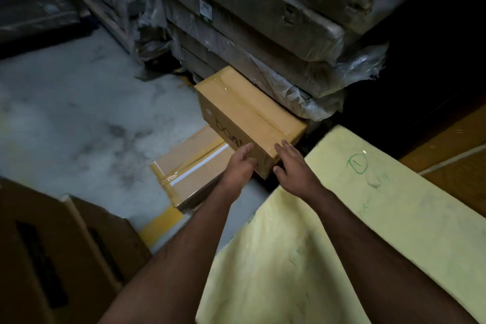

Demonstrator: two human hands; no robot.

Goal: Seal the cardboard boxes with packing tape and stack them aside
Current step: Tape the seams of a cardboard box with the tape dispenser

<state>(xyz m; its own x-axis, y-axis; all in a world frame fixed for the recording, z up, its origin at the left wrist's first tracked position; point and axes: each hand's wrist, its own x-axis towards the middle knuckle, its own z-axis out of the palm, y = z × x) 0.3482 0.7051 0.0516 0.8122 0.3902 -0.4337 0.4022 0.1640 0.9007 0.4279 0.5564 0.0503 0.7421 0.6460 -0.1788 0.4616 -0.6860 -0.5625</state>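
Note:
A taped brown cardboard box [247, 110] with dark lettering on its side lies on top of another taped box [192, 166] on the floor. Clear tape runs along its top seam. My left hand [240, 166] touches the near left side of the upper box with straight fingers. At the box's near right corner, my right hand [294, 166] has its fingers stretched over the top edge and its thumb on the end face. Neither hand curls round the box.
A yellow-topped table [342, 231] with green scribbles fills the lower right. Plastic-wrapped stacked cartons [263, 21] stand right behind the boxes. Dark brown cartons [52, 258] sit at the lower left. Grey floor [79, 113] with a yellow line [160, 226] lies to the left.

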